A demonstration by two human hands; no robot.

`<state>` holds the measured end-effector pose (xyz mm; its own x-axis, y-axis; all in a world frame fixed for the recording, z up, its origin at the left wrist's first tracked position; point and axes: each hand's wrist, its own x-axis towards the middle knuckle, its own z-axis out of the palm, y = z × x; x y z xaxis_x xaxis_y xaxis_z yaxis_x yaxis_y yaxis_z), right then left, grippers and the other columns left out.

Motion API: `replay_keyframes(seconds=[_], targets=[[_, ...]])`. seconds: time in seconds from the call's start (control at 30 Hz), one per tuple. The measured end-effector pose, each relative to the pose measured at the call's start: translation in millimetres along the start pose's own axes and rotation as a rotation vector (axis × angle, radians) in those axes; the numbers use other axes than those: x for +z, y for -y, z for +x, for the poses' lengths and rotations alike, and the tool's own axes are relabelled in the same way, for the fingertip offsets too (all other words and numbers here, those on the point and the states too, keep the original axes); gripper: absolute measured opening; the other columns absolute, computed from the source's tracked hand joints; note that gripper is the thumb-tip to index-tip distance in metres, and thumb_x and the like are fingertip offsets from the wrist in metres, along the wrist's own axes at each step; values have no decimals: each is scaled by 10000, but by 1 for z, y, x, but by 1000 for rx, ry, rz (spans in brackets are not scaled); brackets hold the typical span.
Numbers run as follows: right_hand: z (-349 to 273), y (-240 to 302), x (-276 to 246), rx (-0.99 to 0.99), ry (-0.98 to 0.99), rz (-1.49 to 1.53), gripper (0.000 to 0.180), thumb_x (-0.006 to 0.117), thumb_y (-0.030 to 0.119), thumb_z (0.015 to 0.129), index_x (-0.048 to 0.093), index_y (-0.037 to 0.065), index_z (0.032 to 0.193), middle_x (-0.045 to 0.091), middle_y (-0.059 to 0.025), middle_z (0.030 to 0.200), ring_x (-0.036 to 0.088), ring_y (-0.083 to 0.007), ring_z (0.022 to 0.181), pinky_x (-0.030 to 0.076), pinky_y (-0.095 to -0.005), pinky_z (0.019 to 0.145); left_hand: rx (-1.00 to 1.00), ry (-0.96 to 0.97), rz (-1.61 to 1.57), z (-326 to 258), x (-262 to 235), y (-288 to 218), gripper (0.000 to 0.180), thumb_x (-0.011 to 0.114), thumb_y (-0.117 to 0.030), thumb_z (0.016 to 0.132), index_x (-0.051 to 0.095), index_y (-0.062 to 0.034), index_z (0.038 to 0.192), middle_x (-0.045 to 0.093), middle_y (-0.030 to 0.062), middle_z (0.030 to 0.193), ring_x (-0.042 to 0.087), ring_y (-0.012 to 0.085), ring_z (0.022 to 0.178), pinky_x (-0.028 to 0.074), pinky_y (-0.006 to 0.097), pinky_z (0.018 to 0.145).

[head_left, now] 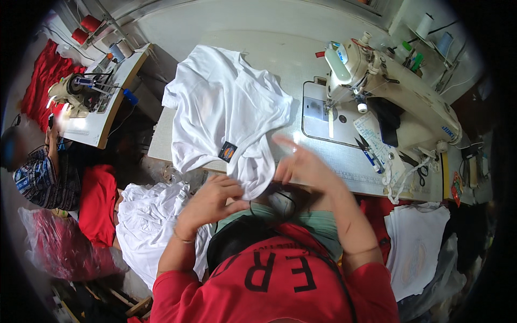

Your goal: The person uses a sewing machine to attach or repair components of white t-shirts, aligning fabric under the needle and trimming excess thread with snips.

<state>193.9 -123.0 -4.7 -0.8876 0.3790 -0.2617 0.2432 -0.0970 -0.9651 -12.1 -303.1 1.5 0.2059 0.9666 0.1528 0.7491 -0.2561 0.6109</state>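
A white T-shirt (215, 102) lies spread and creased on the sewing table, its neck opening toward me. A small dark label (228, 152) sits at the neckline. At the neckband's near edge, my left hand (215, 198) has its fingers and thumb closed on the fabric. My right hand (302, 166) is just right of the neckband, blurred by motion; its index finger points out apart from the others, and I see nothing held in it. A white sewing machine (388, 81) stands right of the shirt, with its needle area beyond my right hand.
Small scissors (369, 153), black-handled scissors (423, 171) and a white tape (401, 180) lie at the table's right. White fabric (153, 220) is heaped at my left, and folded white shirts (417, 247) are at my right. Another person (46, 172) sits by a second sewing machine (72, 94).
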Motion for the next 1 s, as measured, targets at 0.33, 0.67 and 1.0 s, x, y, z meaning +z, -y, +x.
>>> replay_keyframes(seconds=[0.33, 0.67, 1.0], targets=[[43, 8, 5, -229, -244, -1228, 194, 520, 91, 793, 609, 57, 962, 592, -158, 920, 602, -357, 831, 491, -451, 732, -755, -297, 259, 76, -64, 111, 719, 612, -522, 827, 443, 28, 1258, 628, 222, 1061, 629, 390, 931, 452, 461, 862], [-26, 3, 50, -80, 234, -314, 335, 591, 149, 840, 579, 36, 1155, 634, -153, 1021, 637, -299, 861, 499, -362, 778, -88, 246, 220, 199, -21, 80, 915, 760, -497, 644, 378, -137, 1393, 436, 163, 1384, 318, 396, 1313, 275, 450, 1084], [19, -24, -47, -454, -570, -1273, 247, 609, 63, 761, 577, 54, 1006, 587, -95, 946, 609, -258, 857, 505, -350, 724, -156, 114, 318, 177, -13, 76, 940, 694, -593, 689, 348, -106, 1415, 382, 214, 1413, 305, 395, 1334, 258, 463, 1089]])
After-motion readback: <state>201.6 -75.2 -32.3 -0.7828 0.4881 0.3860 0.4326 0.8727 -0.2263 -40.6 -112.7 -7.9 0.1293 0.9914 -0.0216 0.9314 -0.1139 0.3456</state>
